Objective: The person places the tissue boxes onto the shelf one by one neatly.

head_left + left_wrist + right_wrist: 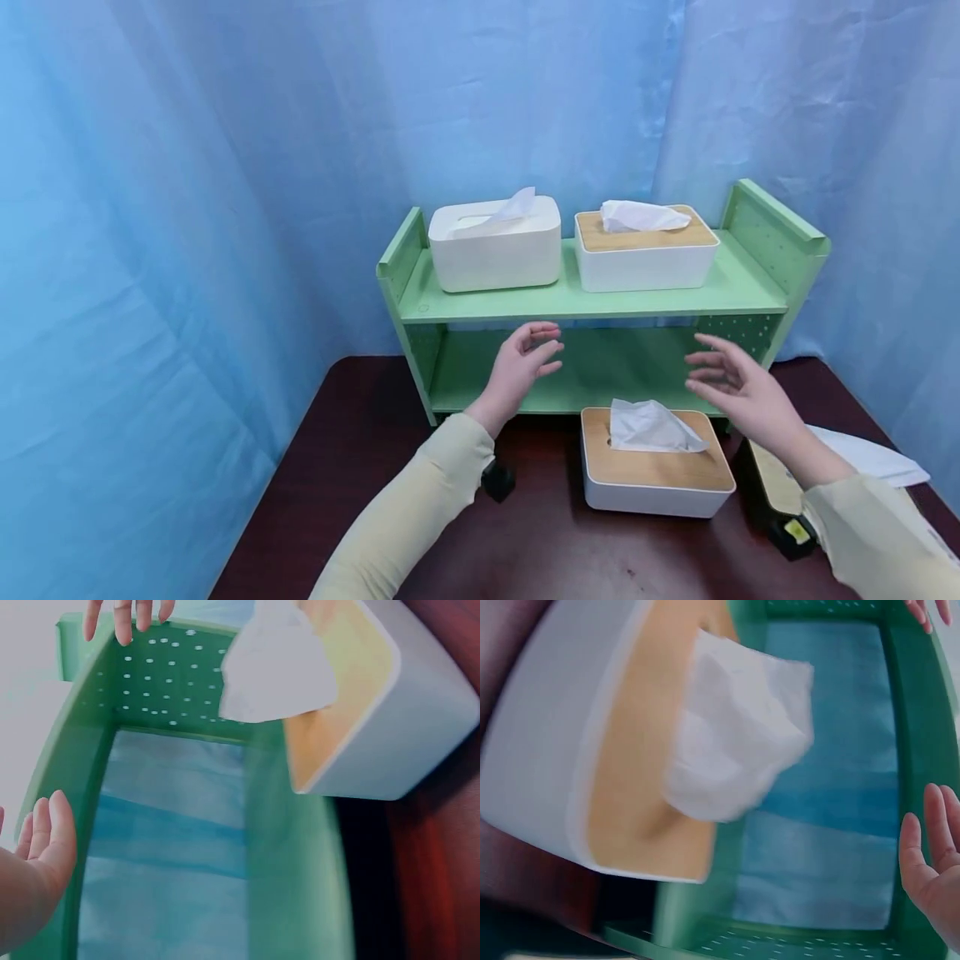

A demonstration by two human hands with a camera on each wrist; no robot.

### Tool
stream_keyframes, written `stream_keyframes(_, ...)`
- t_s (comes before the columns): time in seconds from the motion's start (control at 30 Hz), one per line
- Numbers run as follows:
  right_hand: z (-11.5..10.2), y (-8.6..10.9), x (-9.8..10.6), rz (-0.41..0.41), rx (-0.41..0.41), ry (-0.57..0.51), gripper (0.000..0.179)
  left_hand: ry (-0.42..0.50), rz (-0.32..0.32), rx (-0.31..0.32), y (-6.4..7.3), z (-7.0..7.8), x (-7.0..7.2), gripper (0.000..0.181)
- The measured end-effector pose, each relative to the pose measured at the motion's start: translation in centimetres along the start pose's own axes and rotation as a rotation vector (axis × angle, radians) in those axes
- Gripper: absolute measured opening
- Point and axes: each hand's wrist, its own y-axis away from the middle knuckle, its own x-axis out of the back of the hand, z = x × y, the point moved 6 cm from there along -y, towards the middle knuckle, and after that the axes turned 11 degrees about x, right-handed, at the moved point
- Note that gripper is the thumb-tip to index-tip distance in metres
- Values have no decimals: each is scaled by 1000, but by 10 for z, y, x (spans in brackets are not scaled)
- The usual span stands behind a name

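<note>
Both hands hover in front of a green two-tier shelf, fingers loosely bent and holding nothing. The left hand is near the lower opening, left of a wood-lidded white tissue box on the table. My right hand is above and to the right of that box. A tissue sticks up from its lid. On the upper tier stand an all-white tissue box and, to its right, another wood-lidded tissue box. In the right wrist view, the right hand shows beside the shelf.
Under the right forearm lies a dark-sided box with a light top, partly hidden, with white tissue by it. The dark red table extends to the left. Blue curtains hang behind the shelf.
</note>
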Motion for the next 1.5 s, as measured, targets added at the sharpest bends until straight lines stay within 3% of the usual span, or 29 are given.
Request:
stream_keyframes(0.23,11,36,-25,-20,1,-49,56,-60,15,0,12,-35,-1,29)
stream_keyframes(0.43,22,57,-38,12,7,-119,52,-71,-7,16,19,-60,-4,28)
stream_keyframes(0.7,39,83,-45,44,-1,-121,48,-54,5,33,28,-86,-6,28)
stream_keyframes(0.83,42,95,-46,74,35,-144,45,-57,0,32,33,-96,-7,29)
stream_keyframes(0.97,43,103,-41,113,29,-76,43,-80,-2,24,38,-104,-8,30)
stream_keyframes(1.13,46,106,-33,135,-55,59,51,-178,27,-6,42,-111,-9,33)
stream_keyframes(1.23,50,107,-30,111,-108,84,64,-272,45,14,43,-118,-11,42)
stream_keyframes(1.5,67,108,-42,-91,-239,-30,100,-526,-11,115,41,-140,-32,69)
